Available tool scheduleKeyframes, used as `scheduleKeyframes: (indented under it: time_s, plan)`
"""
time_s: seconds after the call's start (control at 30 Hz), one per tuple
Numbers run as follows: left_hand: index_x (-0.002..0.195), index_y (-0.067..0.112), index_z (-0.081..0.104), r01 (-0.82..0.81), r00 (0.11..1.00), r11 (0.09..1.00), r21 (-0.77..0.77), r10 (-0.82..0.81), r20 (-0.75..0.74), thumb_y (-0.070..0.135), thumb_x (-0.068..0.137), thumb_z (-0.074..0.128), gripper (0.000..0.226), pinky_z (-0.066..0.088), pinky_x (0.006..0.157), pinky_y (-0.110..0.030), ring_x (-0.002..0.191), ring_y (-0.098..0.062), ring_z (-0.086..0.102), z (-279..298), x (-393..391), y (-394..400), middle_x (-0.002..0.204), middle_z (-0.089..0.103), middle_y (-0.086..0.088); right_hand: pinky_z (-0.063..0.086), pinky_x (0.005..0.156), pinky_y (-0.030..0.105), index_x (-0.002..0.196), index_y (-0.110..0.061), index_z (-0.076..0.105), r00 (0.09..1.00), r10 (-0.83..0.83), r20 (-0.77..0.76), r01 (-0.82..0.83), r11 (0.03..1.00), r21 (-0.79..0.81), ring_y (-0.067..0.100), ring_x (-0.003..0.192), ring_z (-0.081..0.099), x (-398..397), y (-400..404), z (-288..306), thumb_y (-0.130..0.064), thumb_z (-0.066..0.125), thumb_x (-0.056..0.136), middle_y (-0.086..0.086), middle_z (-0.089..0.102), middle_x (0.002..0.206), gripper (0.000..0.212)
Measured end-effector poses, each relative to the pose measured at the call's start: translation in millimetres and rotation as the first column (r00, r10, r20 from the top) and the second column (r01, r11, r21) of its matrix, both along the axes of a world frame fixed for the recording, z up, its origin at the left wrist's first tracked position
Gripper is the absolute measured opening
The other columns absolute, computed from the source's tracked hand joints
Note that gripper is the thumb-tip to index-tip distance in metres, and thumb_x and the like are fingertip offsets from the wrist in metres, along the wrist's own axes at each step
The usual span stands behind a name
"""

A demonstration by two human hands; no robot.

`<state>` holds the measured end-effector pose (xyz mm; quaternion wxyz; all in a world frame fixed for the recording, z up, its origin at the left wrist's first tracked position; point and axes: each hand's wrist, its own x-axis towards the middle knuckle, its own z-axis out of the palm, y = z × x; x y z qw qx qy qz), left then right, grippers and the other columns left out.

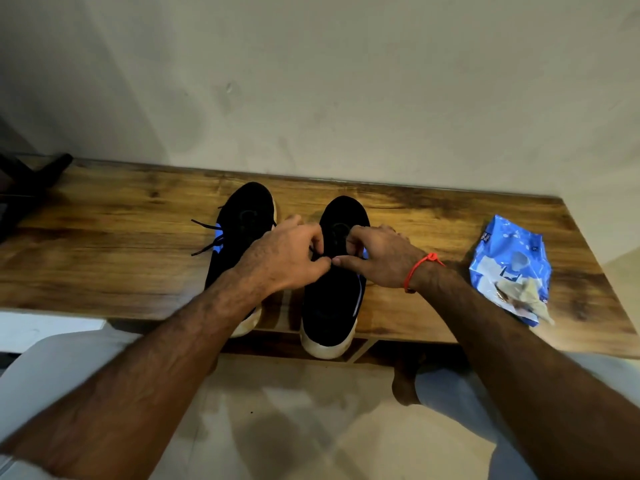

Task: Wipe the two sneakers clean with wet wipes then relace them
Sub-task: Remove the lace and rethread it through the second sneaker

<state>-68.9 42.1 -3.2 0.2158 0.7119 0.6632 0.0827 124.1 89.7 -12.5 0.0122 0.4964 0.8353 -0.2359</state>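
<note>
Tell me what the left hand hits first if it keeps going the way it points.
The left hand points toward the right hand; their fingers nearly touch over the right sneaker, so likely that hand first, though depth is unclear.

Dim, warm, soft light; the wall (346, 81) beyond the hands is evenly lit but darkens toward its left corner. Under the hands the black shoes (332, 289) lose all detail, with faint shadows on the table (104, 237). Wide-angle bending curves the table's edges, and the forearms nearest the camera are slightly blurred.

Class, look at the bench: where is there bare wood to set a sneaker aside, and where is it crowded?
Bare wood lies between the left sneaker and the dark object, and between the right sneaker and the wipes pack. The middle, around both hands, is crowded.
</note>
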Motion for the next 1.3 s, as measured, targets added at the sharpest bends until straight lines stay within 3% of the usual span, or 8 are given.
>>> scheduleKeyframes:
  time_s: [0.43, 0.6, 0.87, 1.0, 1.1, 1.17, 1.23, 1.3]
  plan:
    - [0.107, 0.026, 0.048, -0.233, 0.905, 0.972, -0.020, 0.224, 0.361, 0.015, 0.093, 0.071, 0.029, 0.048, 0.038, -0.024, 0.057, -0.022, 0.070, -18.3, 0.0, -3.3, 0.086, 0.066, -0.008, 0.040, 0.057, 0.030, 0.068, -0.014, 0.054, 0.890, -0.423, -0.170, 0.361, 0.882, -0.304, 0.014, 0.061, 0.045, 10.9, -3.8, 15.7, -0.029, 0.064, 0.092, 0.001, 0.049, 0.064, 0.030]
    - [0.111, 0.030, 0.046, -0.173, 0.943, 0.978, -0.113, 0.198, 0.267, 0.020, 0.092, 0.072, 0.033, 0.056, 0.047, -0.034, 0.065, -0.020, 0.072, -16.9, -5.5, -2.8, 0.094, 0.066, -0.007, 0.034, 0.050, 0.023, 0.070, -0.016, 0.053, 0.916, -0.379, -0.130, 0.303, 0.867, -0.394, 0.011, 0.057, 0.042, 12.8, -8.8, 19.7, -0.030, 0.064, 0.093, -0.002, 0.046, 0.062, 0.029]
    - [0.118, 0.034, 0.060, 0.155, 0.984, 0.962, 0.225, -0.130, -0.122, 0.041, 0.095, 0.067, 0.026, 0.048, 0.074, -0.030, 0.114, -0.013, 0.053, -14.5, 26.9, -12.7, 0.125, 0.048, 0.010, 0.037, 0.057, 0.030, 0.078, -0.017, 0.055, 0.938, -0.319, -0.138, 0.237, 0.878, -0.416, 0.013, 0.063, 0.044, 8.5, -13.4, 23.2, -0.028, 0.068, 0.088, -0.001, 0.048, 0.065, 0.020]
    - [0.097, 0.030, 0.072, -0.037, 0.995, 0.984, 0.177, 0.020, 0.099, 0.039, 0.089, 0.074, 0.011, 0.045, 0.072, -0.025, 0.101, -0.005, 0.057, -10.4, 28.9, -6.0, 0.105, 0.062, 0.015, 0.037, 0.060, 0.030, 0.079, -0.014, 0.059, 0.934, -0.334, -0.122, 0.256, 0.869, -0.423, 0.017, 0.070, 0.047, 10.2, -13.4, 27.0, -0.028, 0.068, 0.087, 0.003, 0.052, 0.072, 0.019]
    - [0.090, 0.021, 0.075, -0.390, 0.611, 0.852, -0.350, 0.523, 0.594, 0.026, 0.085, 0.081, 0.010, 0.046, 0.053, -0.023, 0.076, -0.008, 0.064, -4.6, 17.1, 5.3, 0.091, 0.073, 0.006, 0.037, 0.062, 0.030, 0.078, -0.011, 0.064, 0.912, -0.382, -0.150, 0.283, 0.851, -0.443, 0.017, 0.078, 0.051, 15.4, -11.3, 31.2, -0.023, 0.067, 0.087, 0.003, 0.058, 0.080, 0.016]
    - [0.097, 0.018, 0.072, -0.424, 0.319, 0.706, -0.567, 0.702, 0.636, 0.015, 0.090, 0.076, 0.008, 0.034, 0.041, -0.020, 0.064, -0.011, 0.060, -2.7, 11.6, 5.7, 0.092, 0.073, 0.000, 0.038, 0.064, 0.029, 0.077, -0.009, 0.067, 0.906, -0.386, -0.177, 0.272, 0.847, -0.457, 0.016, 0.080, 0.053, 16.3, -10.6, 32.6, -0.021, 0.067, 0.087, 0.000, 0.060, 0.080, 0.015]
    - [0.111, 0.026, 0.070, -0.424, 0.441, 0.800, -0.425, 0.592, 0.674, 0.007, 0.092, 0.068, 0.027, 0.045, 0.051, -0.021, 0.077, -0.011, 0.063, -3.1, 12.2, 5.7, 0.107, 0.071, 0.002, 0.039, 0.064, 0.028, 0.076, -0.009, 0.067, 0.911, -0.371, -0.178, 0.259, 0.852, -0.455, 0.014, 0.079, 0.054, 14.0, -10.8, 33.1, -0.020, 0.067, 0.087, -0.001, 0.061, 0.080, 0.015]
    - [0.126, 0.037, 0.066, -0.276, 0.816, 0.960, -0.048, 0.260, 0.516, 0.015, 0.090, 0.065, 0.042, 0.051, 0.078, -0.026, 0.099, -0.009, 0.059, -2.7, 15.5, 3.1, 0.124, 0.060, 0.012, 0.037, 0.061, 0.027, 0.077, -0.008, 0.066, 0.917, -0.361, -0.168, 0.258, 0.861, -0.439, 0.013, 0.076, 0.053, 10.8, -11.4, 32.5, -0.019, 0.067, 0.088, -0.001, 0.060, 0.079, 0.015]
